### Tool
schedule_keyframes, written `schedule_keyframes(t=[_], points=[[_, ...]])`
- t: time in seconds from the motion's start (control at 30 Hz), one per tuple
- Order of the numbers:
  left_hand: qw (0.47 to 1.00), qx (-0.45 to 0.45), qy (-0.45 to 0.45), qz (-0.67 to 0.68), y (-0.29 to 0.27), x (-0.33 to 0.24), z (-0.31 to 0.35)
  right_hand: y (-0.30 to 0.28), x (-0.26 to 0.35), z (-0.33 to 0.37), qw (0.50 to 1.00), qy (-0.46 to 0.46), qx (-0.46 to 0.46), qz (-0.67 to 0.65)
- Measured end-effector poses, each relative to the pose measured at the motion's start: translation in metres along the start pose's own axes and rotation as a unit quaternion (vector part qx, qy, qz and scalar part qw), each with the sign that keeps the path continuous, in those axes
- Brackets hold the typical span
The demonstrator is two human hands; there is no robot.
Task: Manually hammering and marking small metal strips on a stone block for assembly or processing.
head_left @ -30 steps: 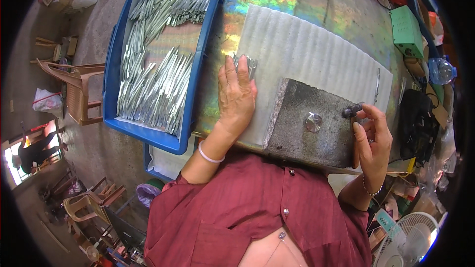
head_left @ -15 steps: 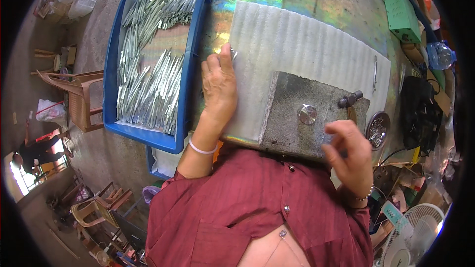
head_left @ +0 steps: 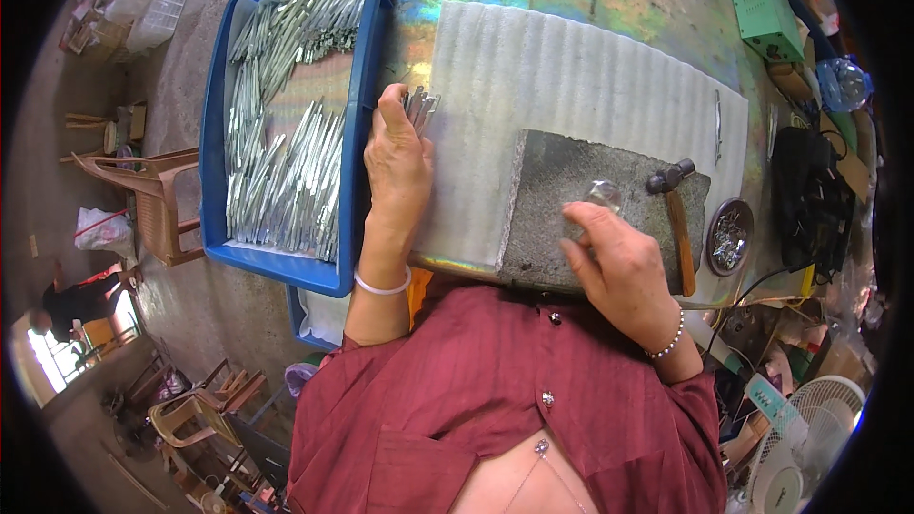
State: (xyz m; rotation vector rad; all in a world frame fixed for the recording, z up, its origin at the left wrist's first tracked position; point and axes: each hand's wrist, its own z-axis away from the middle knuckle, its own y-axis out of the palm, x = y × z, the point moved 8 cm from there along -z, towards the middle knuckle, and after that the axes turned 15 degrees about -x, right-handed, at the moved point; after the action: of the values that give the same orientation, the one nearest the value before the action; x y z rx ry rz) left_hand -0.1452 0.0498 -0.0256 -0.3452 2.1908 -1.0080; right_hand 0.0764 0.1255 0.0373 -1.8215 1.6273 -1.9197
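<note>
My left hand (head_left: pixel 398 167) is closed round a small bunch of thin metal strips (head_left: pixel 420 108), whose ends stick up past the fingers. It hovers between the blue tray (head_left: pixel 350 181) and the white foam sheet (head_left: pixel 476 67). My right hand (head_left: pixel 624 266) is over the dark stone slab (head_left: pixel 547 228), thumb and index finger apart, with nothing visible between them. Just beyond its fingertips a shiny round metal disc (head_left: pixel 604 193) sits on the slab, partly covered by the hand. To the right lies a hammer (head_left: pixel 676 219) with a wooden handle.
Many metal strips (head_left: pixel 305 171) fill the blue tray in rows. A round dish (head_left: pixel 729 238) of small metal parts stands right of the slab. One metal piece (head_left: pixel 719 128) lies on the foam. Farther right are a green box (head_left: pixel 764 14) and a plastic bottle (head_left: pixel 844 84).
My right hand has moved left from beside the hammer to the disc, uncovering the hammer's handle. My left hand has shifted slightly left and turned, so more of the strips show.
</note>
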Motion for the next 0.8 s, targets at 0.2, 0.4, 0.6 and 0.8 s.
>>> schedule_keyframes(t=[0.2, 0.4, 0.6, 0.8], points=[[0.997, -0.021, 0.039, 0.057, -0.004, -0.004, -0.002, -0.007, -0.011, 0.004, 0.999, 0.023, -0.023, 0.001], [0.991, -0.05, 0.06, 0.107, -0.008, -0.005, -0.001, -0.005, -0.009, 0.001, 1.0, 0.009, -0.027, 0.004], [0.989, -0.012, 0.113, -0.09, 0.009, -0.013, 0.005, -0.001, -0.005, 0.002, 1.0, 0.006, -0.027, 0.016], [0.994, -0.067, 0.08, -0.016, 0.003, -0.003, 0.0, 0.001, -0.003, 0.004, 0.999, 0.007, -0.026, 0.025]])
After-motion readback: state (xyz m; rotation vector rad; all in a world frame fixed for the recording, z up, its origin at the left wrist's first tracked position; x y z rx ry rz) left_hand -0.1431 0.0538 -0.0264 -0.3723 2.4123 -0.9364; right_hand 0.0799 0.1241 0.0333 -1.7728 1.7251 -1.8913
